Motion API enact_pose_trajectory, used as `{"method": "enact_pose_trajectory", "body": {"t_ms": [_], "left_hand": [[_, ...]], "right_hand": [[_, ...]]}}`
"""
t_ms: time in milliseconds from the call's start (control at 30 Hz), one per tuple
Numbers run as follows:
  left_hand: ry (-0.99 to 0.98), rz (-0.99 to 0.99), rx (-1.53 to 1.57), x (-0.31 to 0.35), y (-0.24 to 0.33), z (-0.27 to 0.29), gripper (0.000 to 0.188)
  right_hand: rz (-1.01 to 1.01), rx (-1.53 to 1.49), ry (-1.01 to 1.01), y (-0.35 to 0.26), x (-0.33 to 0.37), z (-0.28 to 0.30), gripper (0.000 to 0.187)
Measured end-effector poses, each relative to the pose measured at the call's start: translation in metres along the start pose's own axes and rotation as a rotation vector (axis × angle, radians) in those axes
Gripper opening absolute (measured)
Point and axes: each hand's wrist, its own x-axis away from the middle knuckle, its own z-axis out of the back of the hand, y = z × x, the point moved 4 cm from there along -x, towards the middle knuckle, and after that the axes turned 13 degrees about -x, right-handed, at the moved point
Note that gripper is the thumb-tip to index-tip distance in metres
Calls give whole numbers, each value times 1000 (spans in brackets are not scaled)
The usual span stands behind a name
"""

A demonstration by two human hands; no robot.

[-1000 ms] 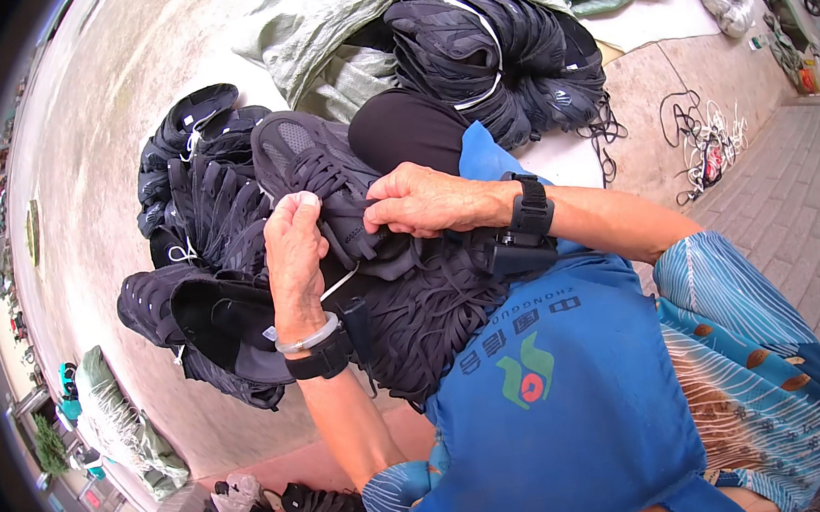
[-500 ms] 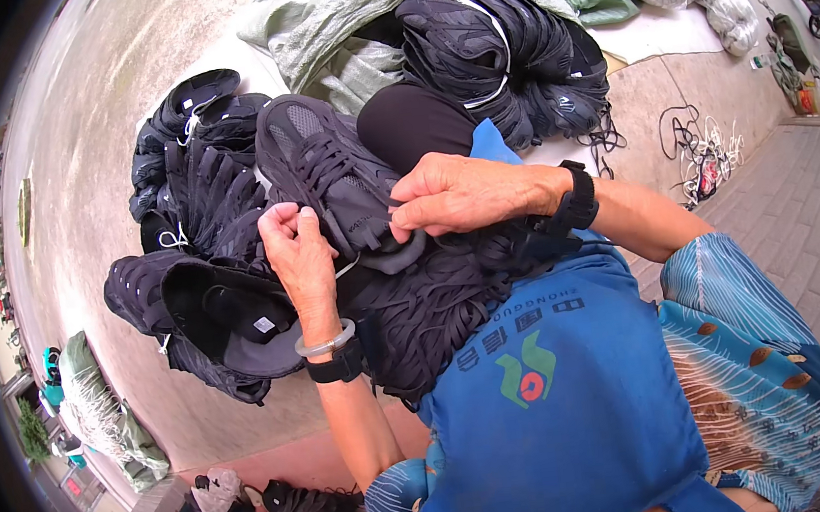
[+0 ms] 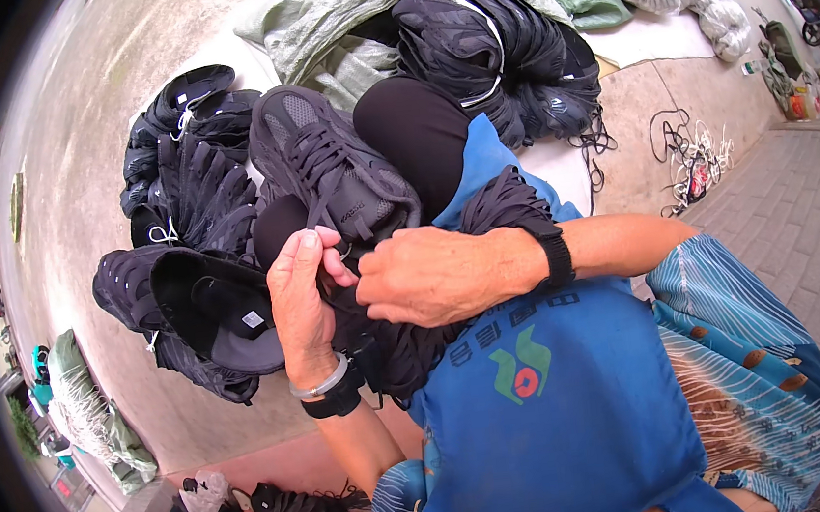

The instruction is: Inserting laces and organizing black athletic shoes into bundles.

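A dark grey sneaker upper (image 3: 327,165) lies in front of me by my black-clad knee (image 3: 414,142), its toe pointing away and its tongue toward me. One of its black laces runs down to my left hand (image 3: 300,296), whose thumb and fingers are closed on it just below the shoe. My right hand (image 3: 451,272) meets the left fingertips with its back up and its fingers curled; what they grip is hidden. A thick bunch of black shoelaces (image 3: 503,198) rests across my lap on the blue apron (image 3: 561,389), partly under my right wrist.
More black shoe uppers (image 3: 196,188) are stacked on the left, one gaping toward me (image 3: 228,318). A tied bundle of uppers (image 3: 499,55) spills from a green woven sack (image 3: 328,22) at the far side. Loose black and white laces (image 3: 702,159) lie on the ground to the right.
My right hand has left the shoe's tongue and come down and left to meet my left hand. The left hand has dropped slightly, and the lap laces beneath my right wrist now show.
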Motion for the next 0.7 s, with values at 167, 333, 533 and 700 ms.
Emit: {"method": "enact_pose_trajectory", "body": {"t_ms": [167,333,533,700], "left_hand": [[-180,53,15,24,10,-26,25],[-247,96,-27,29,6,-37,26],[-248,113,-79,40,2,-32,27],[-289,111,1,42,5,-39,28]], "right_hand": [[-300,-230,126,34,-2,26,23],[-622,-726,224,58,-6,12,30],[-521,-296,172,33,1,33,26],[-401,-251,155,36,5,19,23]]}}
